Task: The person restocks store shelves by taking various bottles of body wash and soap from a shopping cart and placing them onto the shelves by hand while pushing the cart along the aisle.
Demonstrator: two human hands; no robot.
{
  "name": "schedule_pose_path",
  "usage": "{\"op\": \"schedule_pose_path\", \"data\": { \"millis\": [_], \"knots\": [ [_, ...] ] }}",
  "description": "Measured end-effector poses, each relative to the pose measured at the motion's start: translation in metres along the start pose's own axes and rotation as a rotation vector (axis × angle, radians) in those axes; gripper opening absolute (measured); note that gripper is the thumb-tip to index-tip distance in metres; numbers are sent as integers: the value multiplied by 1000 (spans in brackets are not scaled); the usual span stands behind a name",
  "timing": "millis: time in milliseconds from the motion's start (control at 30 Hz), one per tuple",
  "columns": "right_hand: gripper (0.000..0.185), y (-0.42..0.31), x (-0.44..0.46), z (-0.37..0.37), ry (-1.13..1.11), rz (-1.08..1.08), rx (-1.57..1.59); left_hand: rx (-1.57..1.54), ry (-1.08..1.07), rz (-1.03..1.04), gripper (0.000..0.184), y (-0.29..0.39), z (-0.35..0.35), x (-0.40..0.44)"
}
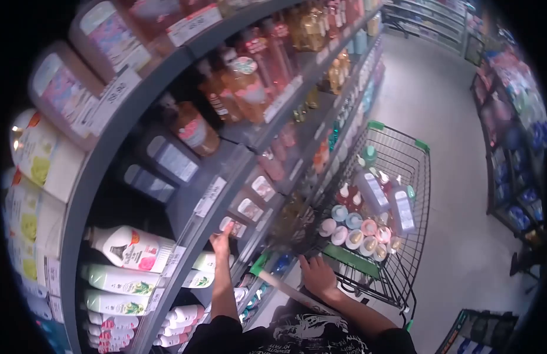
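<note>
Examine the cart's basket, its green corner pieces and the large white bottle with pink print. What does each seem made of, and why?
Basket: probably metal, dark finish; thin crossing wires.
Green corner pieces: likely plastic; blocky, evenly coloured.
Large white bottle: apparently smooth plastic; opaque, moulded shape; gloss unclear.

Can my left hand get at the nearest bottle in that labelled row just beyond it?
Probably yes: the left hand is right at the bottle, its fingers overlapping it in view, and nothing visible blocks the way. Whether they touch isn't clear.
</note>
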State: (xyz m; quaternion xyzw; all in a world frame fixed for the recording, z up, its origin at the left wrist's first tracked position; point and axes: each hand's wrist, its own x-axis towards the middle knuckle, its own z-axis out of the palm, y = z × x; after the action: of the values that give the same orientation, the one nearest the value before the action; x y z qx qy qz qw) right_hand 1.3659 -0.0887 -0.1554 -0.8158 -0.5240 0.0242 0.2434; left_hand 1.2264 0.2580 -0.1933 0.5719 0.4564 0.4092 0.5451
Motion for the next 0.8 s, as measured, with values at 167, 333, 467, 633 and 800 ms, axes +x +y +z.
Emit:
{"op": "schedule_pose_path", "data": {
  "millis": [167, 333, 467, 633, 800],
  "knots": [
    [56, 0, -3, 2, -68, 41, 20, -81, 281, -139, 57, 43, 41, -37],
    [64, -3, 5, -27, -261, 194, 331, 180, -58, 339, 43, 67, 88, -121],
    [65, 38, 24, -73, -433, 159, 588, 697, -648, 617, 33, 81, 135, -171],
    [73, 170, 41, -88, 99, 591, 271, 933, -708, 708, 24, 53, 135, -172],
    [115, 346, -6, -36, 71, 945, -174, 882, -707, 658, 23, 49, 136, -172]
  ]
}}
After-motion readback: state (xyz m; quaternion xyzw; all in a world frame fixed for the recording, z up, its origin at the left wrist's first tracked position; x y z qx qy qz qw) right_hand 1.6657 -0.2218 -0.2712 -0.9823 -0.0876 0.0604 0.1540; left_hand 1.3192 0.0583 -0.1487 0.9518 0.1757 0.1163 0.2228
